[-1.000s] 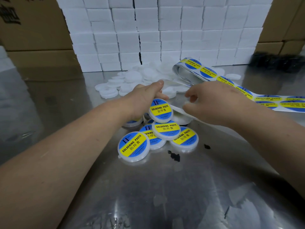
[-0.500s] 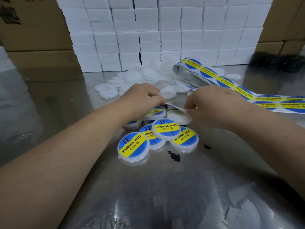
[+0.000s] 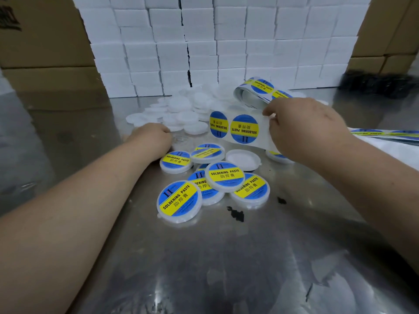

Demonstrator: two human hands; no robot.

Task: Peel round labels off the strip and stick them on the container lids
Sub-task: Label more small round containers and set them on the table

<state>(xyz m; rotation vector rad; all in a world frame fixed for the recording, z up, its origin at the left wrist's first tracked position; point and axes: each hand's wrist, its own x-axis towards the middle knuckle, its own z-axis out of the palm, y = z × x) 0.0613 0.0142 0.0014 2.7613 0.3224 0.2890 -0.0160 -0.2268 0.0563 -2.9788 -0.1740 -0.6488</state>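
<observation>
Nearest is bare steel: the bench (image 3: 226, 268) is a shiny, scuffed metal sheet that mirrors the light, with a few black flecks (image 3: 236, 214) just short of the work. Beyond them, at mid-bench, lie the labelled lids (image 3: 179, 200), overlapping in a loose cluster, each with a blue and yellow "SOLDERING PASTE" sticker. One plain lid (image 3: 243, 158) sits at the far edge of the cluster, unlabelled.

The left grip (image 3: 152, 137), a bare hand, lies knuckles up on the bench beside the cluster with its fingers curled under; I cannot tell whether it holds anything. The right grip (image 3: 301, 130) is clenched on the label strip (image 3: 244, 130), pinching its edge and holding it upright above the plain lid, two round labels facing the camera upside down. The strip loops back behind the hand and also trails off to the right.

Farther on is a heap of white lids (image 3: 188, 109), then a wall of stacked white boxes (image 3: 226, 41), flanked by brown cartons (image 3: 45, 41).
</observation>
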